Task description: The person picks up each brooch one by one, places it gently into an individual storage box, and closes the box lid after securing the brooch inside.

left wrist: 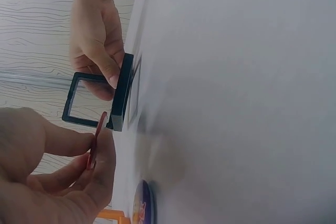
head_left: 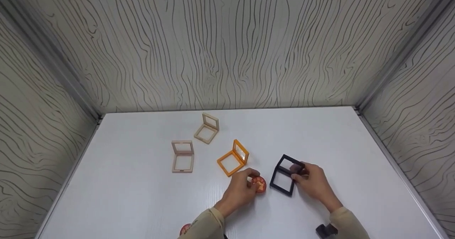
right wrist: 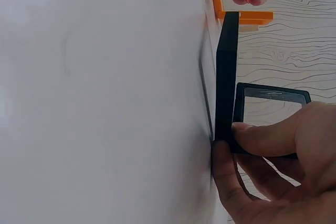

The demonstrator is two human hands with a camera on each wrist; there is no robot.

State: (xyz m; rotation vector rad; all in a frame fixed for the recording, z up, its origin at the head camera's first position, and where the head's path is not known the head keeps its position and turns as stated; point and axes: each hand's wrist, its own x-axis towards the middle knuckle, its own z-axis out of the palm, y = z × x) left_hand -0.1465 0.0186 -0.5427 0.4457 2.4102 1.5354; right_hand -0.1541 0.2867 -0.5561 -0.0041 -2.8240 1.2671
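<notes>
My left hand (head_left: 241, 189) pinches a thin round red disc (head_left: 261, 185) with an orange-yellow design between thumb and fingers. In the left wrist view the disc (left wrist: 96, 141) appears edge-on, close to the black frame's near end. A black hinged display frame (head_left: 280, 190) with clear panes stands opened out, one half raised and the other low over the table. My right hand (head_left: 314, 184) grips it near the hinge, thumb on one side and fingers on the other, as the right wrist view shows. Beyond the left hand is an orange hinged frame (head_left: 223, 168).
A pink hinged frame (head_left: 183, 170) and a beige one (head_left: 202, 139) stand opened on the white table (head_left: 124, 182). Another red disc (head_left: 185, 228) is partly behind the left sleeve. A blue-rimmed disc (left wrist: 144, 205) lies near the left hand. A dark object (head_left: 322, 231) sits by the right sleeve.
</notes>
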